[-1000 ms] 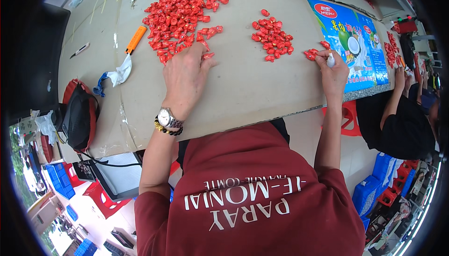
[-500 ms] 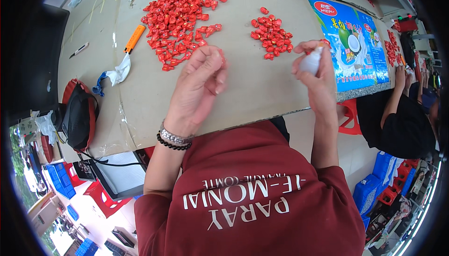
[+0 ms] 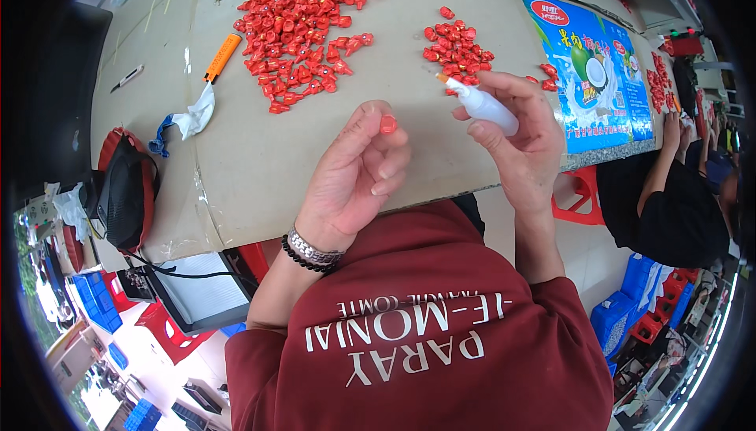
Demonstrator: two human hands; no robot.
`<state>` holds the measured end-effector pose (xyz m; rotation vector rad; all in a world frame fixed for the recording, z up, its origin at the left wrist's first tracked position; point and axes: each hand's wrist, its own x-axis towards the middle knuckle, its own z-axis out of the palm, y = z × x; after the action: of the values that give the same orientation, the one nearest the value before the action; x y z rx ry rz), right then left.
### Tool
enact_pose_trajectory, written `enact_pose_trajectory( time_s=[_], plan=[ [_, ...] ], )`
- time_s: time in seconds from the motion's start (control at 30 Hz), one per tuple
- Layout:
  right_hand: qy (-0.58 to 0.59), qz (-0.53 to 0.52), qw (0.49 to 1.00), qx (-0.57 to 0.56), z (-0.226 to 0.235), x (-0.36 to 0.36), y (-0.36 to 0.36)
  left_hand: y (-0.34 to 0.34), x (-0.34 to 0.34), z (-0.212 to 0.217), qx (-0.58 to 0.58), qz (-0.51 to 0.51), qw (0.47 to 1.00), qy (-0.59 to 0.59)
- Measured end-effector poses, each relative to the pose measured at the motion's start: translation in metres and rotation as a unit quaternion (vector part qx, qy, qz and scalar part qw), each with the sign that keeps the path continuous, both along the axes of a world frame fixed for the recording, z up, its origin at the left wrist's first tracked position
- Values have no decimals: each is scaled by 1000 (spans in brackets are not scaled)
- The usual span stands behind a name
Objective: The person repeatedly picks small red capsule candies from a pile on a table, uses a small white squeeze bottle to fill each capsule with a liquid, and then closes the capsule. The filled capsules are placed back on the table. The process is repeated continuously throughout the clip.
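Your left hand (image 3: pixel 354 175) pinches small red piece (image 3: pixel 388 124); your right hand (image 3: pixel 526 143) grips white nozzle bottle (image 3: pixel 490 112); overtight squeeze might spill contents.

The left hand (image 3: pixel 358 167) covers part of the red piece (image 3: pixel 388 124), and the watch (image 3: pixel 312 250) below hides its dial! Past the right hand (image 3: pixel 524 128), the bottle (image 3: pixel 490 111) blocks part of the small pile (image 3: pixel 457 43); farther right, a co-worker's hand (image 3: pixel 672 119) is too tiny to read.

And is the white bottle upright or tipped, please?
Tipped: the white bottle slants in the right hand, its orange tip toward the picture's upper left.
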<state>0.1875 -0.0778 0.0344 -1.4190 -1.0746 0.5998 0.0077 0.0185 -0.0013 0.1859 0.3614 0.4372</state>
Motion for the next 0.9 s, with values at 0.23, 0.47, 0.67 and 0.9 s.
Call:
enact_pose_trajectory(
  time_s=[0.23, 0.47, 0.67, 0.9],
  plan=[
    [23, 11, 991, 128, -6, -3, -3, -7, 1, -3, -68, 14, 997, -15],
    [-63, 29, 979, 192, -6, -8, -4, -12, 4, -7, -85, 27, 996, -30],
    [-144, 32, 966, 212, -3, -12, -1, -12, 3, -6, -60, 29, 998, -18],
    [-198, 32, 954, 222, -9, -13, 3, -13, 3, -7, -51, 29, 998, -16]
  ],
)
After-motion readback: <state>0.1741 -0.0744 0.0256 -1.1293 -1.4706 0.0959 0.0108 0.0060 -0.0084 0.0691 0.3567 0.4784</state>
